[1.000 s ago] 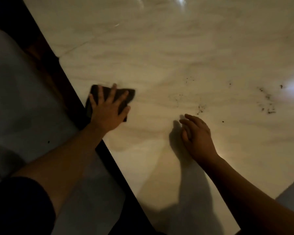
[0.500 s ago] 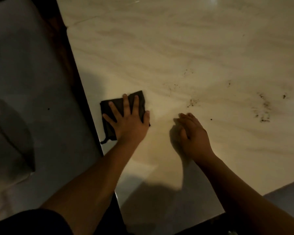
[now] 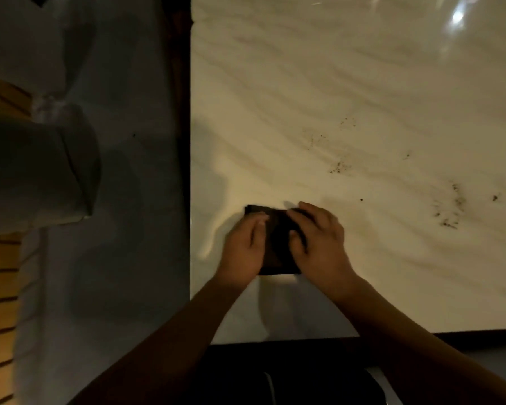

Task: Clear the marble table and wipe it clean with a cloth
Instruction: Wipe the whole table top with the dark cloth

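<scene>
Right hand (image 3: 319, 241) now on folded cloth (image 3: 278, 247)

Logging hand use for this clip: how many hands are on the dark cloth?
2. The left hand is on the dark cloth's left edge; the right hand, fingers curled, is on its right side. Neither hand is hidden.

One head-worn camera looks almost straight down, close over the table's (image 3: 348, 83) near corner; floor (image 3: 135, 258) fills nine o'clock.
</scene>
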